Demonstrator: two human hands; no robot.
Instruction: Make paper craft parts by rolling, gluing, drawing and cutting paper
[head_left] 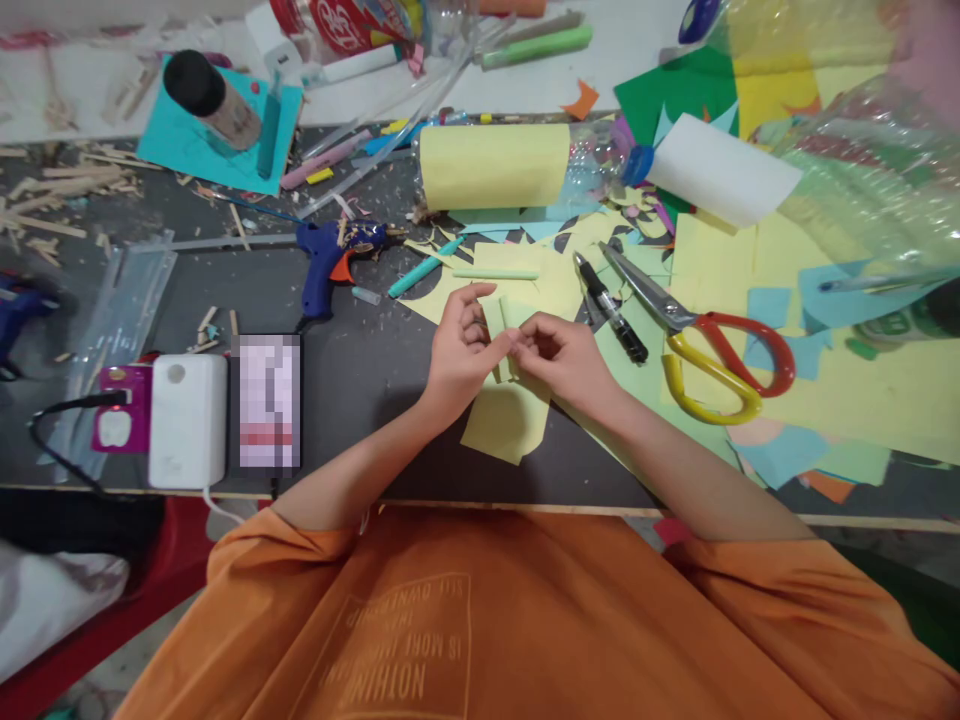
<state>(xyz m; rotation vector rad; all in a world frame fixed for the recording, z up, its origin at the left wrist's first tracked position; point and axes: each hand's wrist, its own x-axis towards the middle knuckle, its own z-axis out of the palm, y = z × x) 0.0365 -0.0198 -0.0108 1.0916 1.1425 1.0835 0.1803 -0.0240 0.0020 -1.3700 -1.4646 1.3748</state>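
My left hand (459,350) and my right hand (562,355) meet over the dark table, both pinching a small folded piece of pale yellow-green paper (501,322). A larger sheet of the same paper (504,420) lies flat under my hands. Scissors with red and yellow handles (705,340) rest just right of my right hand, beside a black pen (611,310). A blue glue gun (334,260) lies up and to the left of my left hand.
A plastic bottle wrapped in yellow paper (495,165) lies at the back. Coloured paper sheets and scraps (825,330) cover the right side. A white charger block (187,420) and a phone (268,400) sit at the front left. Wood splinters (52,200) litter the far left.
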